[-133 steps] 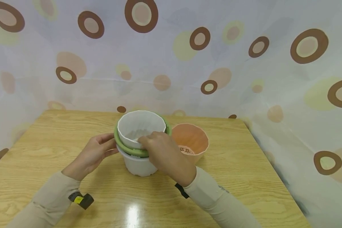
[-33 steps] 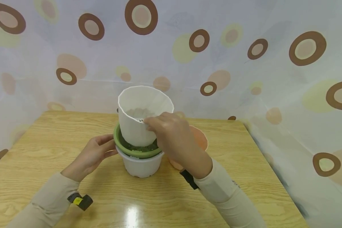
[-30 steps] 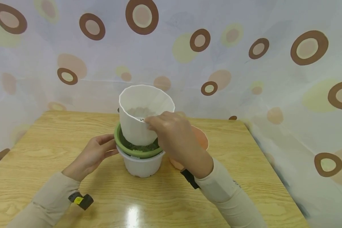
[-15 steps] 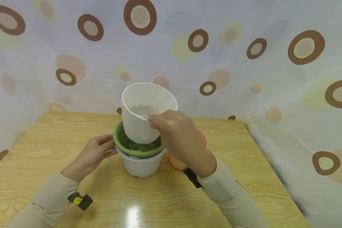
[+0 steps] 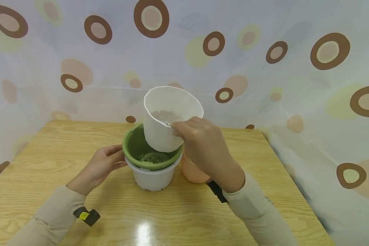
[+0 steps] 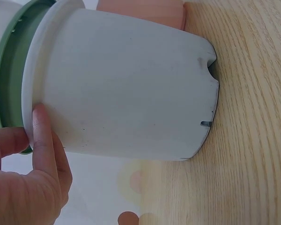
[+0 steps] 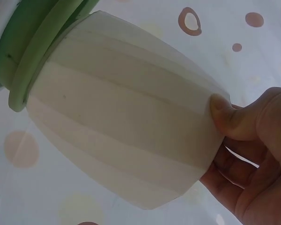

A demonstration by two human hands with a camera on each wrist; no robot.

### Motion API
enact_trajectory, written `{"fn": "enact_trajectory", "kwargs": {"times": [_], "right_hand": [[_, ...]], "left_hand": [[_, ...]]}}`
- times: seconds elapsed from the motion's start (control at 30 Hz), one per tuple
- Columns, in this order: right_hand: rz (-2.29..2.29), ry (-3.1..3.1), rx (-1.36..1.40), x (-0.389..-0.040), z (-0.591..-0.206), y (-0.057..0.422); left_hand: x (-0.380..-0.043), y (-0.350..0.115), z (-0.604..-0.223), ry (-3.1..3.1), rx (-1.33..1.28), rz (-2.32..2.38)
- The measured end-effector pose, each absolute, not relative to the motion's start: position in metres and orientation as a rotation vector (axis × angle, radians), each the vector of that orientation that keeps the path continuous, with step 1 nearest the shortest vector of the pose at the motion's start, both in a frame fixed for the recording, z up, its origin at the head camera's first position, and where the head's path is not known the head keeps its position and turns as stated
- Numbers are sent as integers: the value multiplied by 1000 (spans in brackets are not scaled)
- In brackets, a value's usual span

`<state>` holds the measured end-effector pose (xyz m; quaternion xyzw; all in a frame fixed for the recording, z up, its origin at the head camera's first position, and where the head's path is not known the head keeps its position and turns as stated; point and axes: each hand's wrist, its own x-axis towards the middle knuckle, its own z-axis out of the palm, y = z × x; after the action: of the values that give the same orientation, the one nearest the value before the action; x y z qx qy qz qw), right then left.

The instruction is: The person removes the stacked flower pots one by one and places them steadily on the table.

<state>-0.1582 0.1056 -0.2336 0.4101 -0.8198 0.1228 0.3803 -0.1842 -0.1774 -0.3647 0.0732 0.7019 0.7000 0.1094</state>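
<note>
My right hand pinches the rim of a faceted white flower pot, thumb outside and fingers inside in the right wrist view. This pot tilts above the right side of a green flower pot, its base still overlapping the green opening. Dark residue shows on the green pot's bottom. The green pot sits nested in a second, plain white flower pot, which stands upright on the table. At their left side, my left hand holds the rim, with fingers against the lower white pot's outer wall.
An orange flower pot stands on the wooden table right of the stack, partly hidden behind my right hand. A patterned sheet hangs along the table's back and right edges.
My right hand has lifted the faceted white pot up out of the green pot, then shifted it rightward, showing more of the green inside. My left hand stays at the stack's rim.
</note>
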Motion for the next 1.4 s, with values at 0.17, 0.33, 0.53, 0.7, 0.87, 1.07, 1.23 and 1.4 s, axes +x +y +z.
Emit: {"fn": "enact_trajectory", "kwargs": {"times": [0.17,0.33,0.53,0.7,0.87,1.07,1.23,1.4], "right_hand": [[312,-2093,1049,-159,-232,111],[298,-2100,1033,-159,-230,118],[310,-2109,1012,-160,-231,126],[315,-2124,994,-160,-232,131],[270,-2144,960,-161,-232,137],[240,-2170,927,-162,-233,145],[238,-2176,906,-162,-234,153],[237,-2180,880,-162,-235,162]], "left_hand": [[-185,-177,-365,2066,193,2060],[-185,-177,-367,2065,188,2059],[-186,-176,-369,2060,193,2063],[-186,-177,-370,2055,201,2065],[-186,-178,-371,2052,211,2067],[-185,-178,-370,2047,212,2075],[-185,-177,-368,2054,208,2073],[-185,-176,-367,2054,212,2074]]}}
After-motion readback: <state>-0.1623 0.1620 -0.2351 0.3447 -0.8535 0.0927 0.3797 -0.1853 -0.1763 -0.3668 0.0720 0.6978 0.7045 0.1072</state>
